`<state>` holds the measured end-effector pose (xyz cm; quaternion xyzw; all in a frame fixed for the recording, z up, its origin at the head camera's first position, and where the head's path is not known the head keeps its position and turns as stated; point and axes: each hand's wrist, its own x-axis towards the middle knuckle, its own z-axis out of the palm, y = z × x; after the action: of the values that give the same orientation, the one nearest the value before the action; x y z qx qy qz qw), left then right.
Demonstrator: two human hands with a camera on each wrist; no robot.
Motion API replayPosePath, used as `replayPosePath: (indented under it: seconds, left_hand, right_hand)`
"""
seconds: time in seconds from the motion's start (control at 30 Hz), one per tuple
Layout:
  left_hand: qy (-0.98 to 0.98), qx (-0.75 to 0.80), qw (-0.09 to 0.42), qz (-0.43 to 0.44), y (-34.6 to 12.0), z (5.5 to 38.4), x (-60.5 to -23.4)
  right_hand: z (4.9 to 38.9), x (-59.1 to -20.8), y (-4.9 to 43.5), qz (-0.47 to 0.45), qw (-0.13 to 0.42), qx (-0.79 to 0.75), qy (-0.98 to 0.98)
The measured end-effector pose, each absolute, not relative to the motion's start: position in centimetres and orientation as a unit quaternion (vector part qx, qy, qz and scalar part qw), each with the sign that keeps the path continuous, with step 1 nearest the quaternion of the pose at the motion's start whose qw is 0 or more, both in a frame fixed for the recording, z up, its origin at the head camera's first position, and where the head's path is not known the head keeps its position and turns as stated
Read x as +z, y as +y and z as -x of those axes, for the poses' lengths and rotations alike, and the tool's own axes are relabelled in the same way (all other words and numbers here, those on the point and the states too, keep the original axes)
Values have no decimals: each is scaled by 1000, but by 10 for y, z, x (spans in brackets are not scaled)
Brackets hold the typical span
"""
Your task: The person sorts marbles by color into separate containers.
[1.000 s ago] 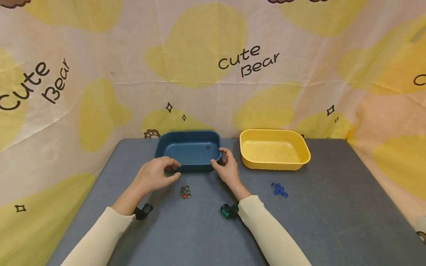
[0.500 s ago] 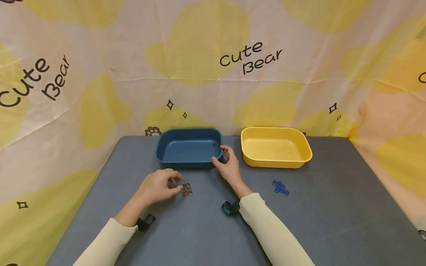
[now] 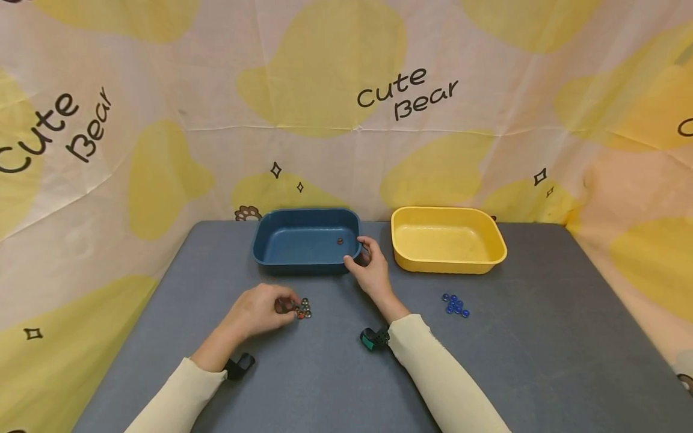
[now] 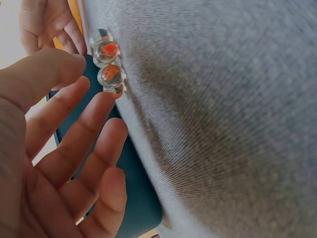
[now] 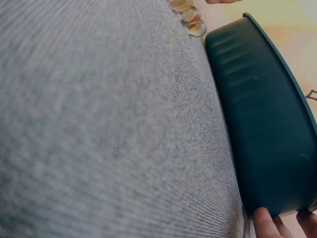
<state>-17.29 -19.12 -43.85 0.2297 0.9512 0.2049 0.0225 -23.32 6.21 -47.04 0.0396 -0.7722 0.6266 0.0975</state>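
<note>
My left hand (image 3: 263,308) reaches to a small cluster of clear glass marbles (image 3: 305,305) with orange and dark swirls, on the grey table. In the left wrist view its thumb and fingers (image 4: 106,131) are loosely bent beside the marbles (image 4: 111,74), with none visibly pinched; whether a fingertip touches one I cannot tell. My right hand (image 3: 370,270) holds the right front corner of a dark blue plastic tub (image 3: 303,269), thumb at the front and fingers at the right side. A single marble (image 3: 340,241) lies inside that tub.
A yellow tub (image 3: 446,266) stands right of the blue one. Several blue marbles (image 3: 456,305) lie in a group in front of it. A patterned cloth (image 3: 325,108) hangs behind the grey table (image 3: 335,373).
My left hand has moved down from the blue tub's front to the clear marbles. Inside the tub the marble has rolled right, then back left. My right hand has stayed at the corner.
</note>
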Motion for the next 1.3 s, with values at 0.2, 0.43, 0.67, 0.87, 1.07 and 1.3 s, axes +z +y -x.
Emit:
replayPosePath:
  seconds: [0.2,0.43,0.67,0.87,1.07,1.3]
  left_hand:
    - [951,196,22,-238,-189,175,-444]
    - [950,198,15,-241,-189,177,-447]
    - [950,193,16,-243,-188,179,-446]
    - [951,194,18,-242,-189,180,-448]
    - [952,192,16,-236,-187,179,-448]
    - [950,203,18,-236,-188,179,-451]
  right_hand:
    - [234,-472,62,-37,99,627,-772]
    - [235,-471,61,-35,99,628,-771]
    - [234,-471,60,-28,100,626,-773]
    - [234,-469,60,-25,98,622,-776]
    - [233,-470,60,-28,99,624,-774]
    - [233,-471,60,-35,106,630,-769]
